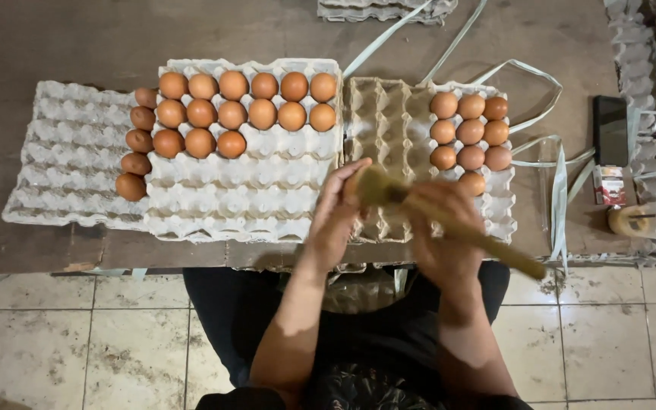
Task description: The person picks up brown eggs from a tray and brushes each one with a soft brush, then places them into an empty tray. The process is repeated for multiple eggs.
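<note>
The right hand is clamped round a wooden-handled brush, its bristle head (blurred) up by the left hand. The left fingers curl over what may be an egg, mostly hidden, above the brown egg tray.

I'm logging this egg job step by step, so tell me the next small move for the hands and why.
Probably finish the brush stroke, then set the egg into the middle tray. The left hand cups what looks like an egg, though it is mostly hidden, while the right hand holds a brush with its bristles against it. The middle tray's third row is partly filled, with open cups beside it.
</note>
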